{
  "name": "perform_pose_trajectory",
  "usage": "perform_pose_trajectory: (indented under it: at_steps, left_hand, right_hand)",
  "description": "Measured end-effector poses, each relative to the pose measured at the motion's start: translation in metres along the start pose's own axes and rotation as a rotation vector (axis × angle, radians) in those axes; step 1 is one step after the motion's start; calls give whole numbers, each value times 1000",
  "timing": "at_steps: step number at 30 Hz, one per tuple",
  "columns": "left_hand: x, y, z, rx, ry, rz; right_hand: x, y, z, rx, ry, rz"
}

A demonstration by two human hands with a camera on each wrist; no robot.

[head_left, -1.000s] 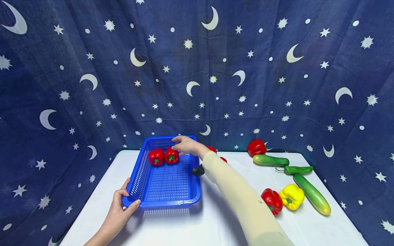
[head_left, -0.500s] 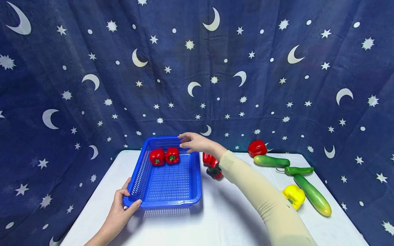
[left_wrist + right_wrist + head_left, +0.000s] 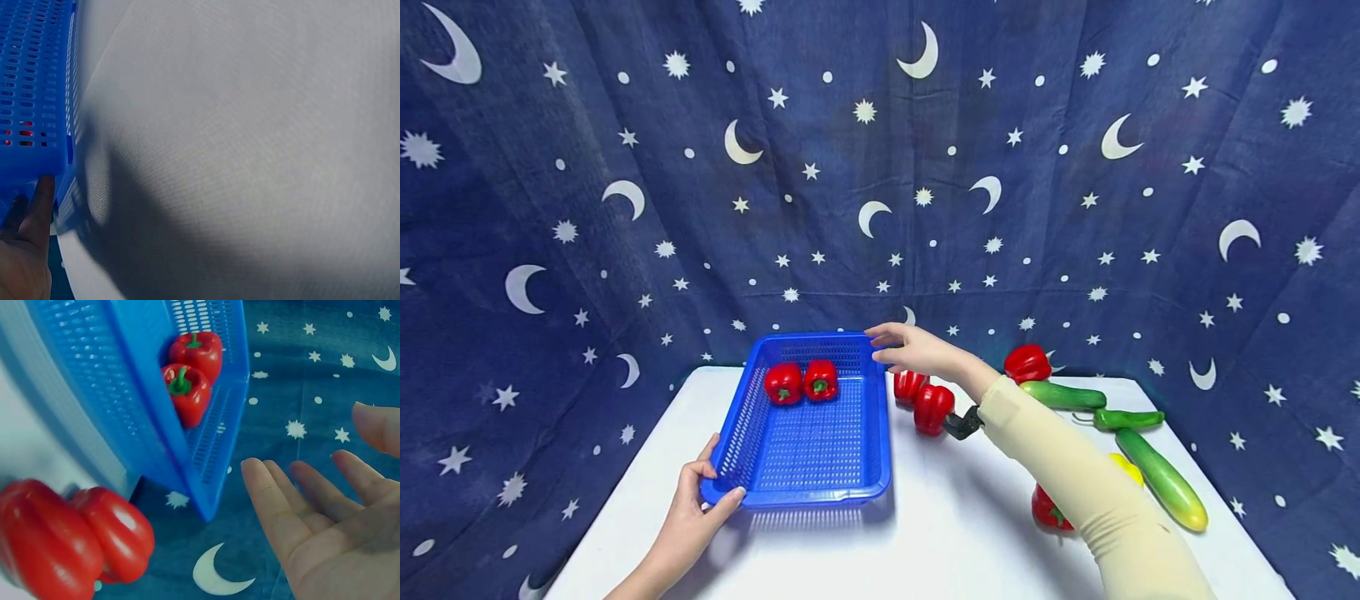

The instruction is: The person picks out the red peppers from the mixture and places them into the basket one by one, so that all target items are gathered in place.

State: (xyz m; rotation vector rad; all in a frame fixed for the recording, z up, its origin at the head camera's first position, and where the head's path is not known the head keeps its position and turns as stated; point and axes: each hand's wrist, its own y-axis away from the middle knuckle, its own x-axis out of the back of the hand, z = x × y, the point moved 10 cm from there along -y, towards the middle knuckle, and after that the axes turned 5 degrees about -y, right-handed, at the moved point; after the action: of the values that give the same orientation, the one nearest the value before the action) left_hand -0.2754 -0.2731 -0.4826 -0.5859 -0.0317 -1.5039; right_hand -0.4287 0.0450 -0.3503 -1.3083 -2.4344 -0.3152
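Observation:
My left hand [image 3: 688, 508] grips the near left corner of a blue plastic basket [image 3: 797, 502], thumb over the rim. Inside the basket, toward its back left, two red bell peppers [image 3: 784, 384] sit side by side with green stems showing. My right hand [image 3: 917, 348] is in the air by the basket's far right corner, fingers spread and holding nothing, as the right wrist view also shows. Below that hand, just outside the basket's right wall, two more red bell peppers [image 3: 934, 410] rest on the table, one partly behind the other.
On the right side of the white table [image 3: 925, 533] lie a red bell pepper [image 3: 1027, 363], cucumbers [image 3: 1161, 479] and a long green pepper [image 3: 1127, 417]. My right sleeve partly covers a yellow bell pepper [image 3: 1126, 469] and another red one [image 3: 1047, 510]. A starry curtain [image 3: 820, 208] hangs behind.
My right hand has moved right from above the peppers inside the basket to its far right corner, uncovering the two peppers beside the basket. My left hand has kept its grip on the corner.

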Motion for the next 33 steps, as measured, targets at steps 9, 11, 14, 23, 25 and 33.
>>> perform_pose_trajectory:
  at_steps: [9,11,14,23,25,33]
  left_hand:
    - [0,-2,-1,-19,11,6]
    - [0,-2,0,-19,-2,9]
    - [1,-1,0,-13,-21,13]
    - [2,0,1,43,-110,-11]
    - [1,0,-1,56,-100,-17]
    - [-1,0,-8,79,-89,-13]
  right_hand:
    - [17,15,22,25,134,50]
    - [20,19,29,15,152,58]
    - [24,23,41,7,175,65]
    - [37,36,68,40,179,86]
    - [38,40,74,39,187,86]
    - [39,54,103,44,286,70]
